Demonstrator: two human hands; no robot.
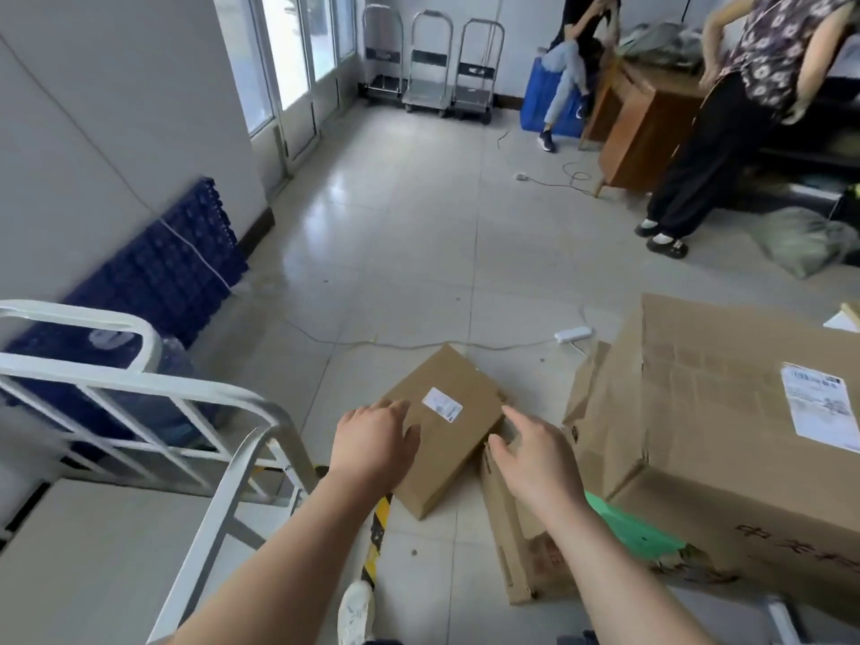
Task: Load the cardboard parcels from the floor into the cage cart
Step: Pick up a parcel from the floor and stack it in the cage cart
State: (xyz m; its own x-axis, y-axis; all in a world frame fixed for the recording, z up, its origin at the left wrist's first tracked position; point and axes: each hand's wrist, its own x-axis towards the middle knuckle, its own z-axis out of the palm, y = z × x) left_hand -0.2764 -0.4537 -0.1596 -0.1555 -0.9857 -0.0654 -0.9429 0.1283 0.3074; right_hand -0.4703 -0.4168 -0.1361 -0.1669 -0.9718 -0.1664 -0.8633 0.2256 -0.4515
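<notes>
A flat cardboard parcel [453, 428] with a small white label lies on the tiled floor in front of me. My left hand [374, 442] is over its left edge with the fingers spread, and I cannot tell if it touches. My right hand [535, 458] hovers open by the parcel's right edge, above a second, lower parcel [507, 547]. A large cardboard box [726, 439] with a white shipping label stands to the right. The white metal cage cart [153, 398] is at my left.
A white power strip [573, 334] and its cable run across the floor behind the parcel. Blue plastic pallets [163, 267] lean on the left wall. Two people, a wooden desk [642, 128] and three folded trolleys [430, 67] are at the back. My shoe [356, 612] is below.
</notes>
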